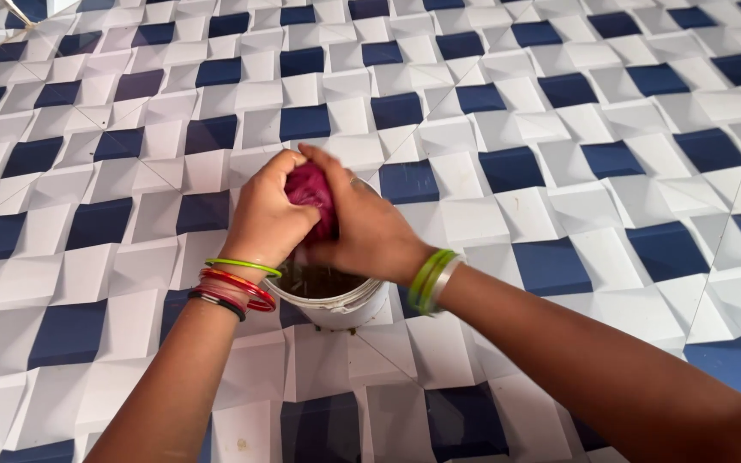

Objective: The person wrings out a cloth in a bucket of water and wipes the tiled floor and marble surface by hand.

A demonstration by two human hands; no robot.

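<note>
Two bare forearms reaching in from the near edge, bangles at both wrists: green, red and dark ones on the left, green and silver on the right. Meeting over a small white plastic bucket (336, 307) standing on the blue-and-white patterned tile floor (559, 171). Left hand (263, 219) and right hand (366, 227) pressed together around a wad of magenta cloth (310, 193), fingers (280, 167) of both curled tight on it, squeezing. Cloth held just above the bucket's mouth, touching neither rim nor floor as far as can be seen. Dark, murky liquid showing inside the bucket under the hands; level hard to judge.

To wring well, by the look of it: keep the wad centred over the open mouth so drips fall inside, twist the hands against each other, and hold the elbows low so nothing splashes past the rim. Bucket small and light-looking, so best not to lean on its edge; a knock from a wrist could tip it.

Near rim of the bucket visible between the forearms, far rim hidden by the hands. Floor lying open on the left, right and far sides, nothing standing close; plenty of room to swing either arm outward.
</note>
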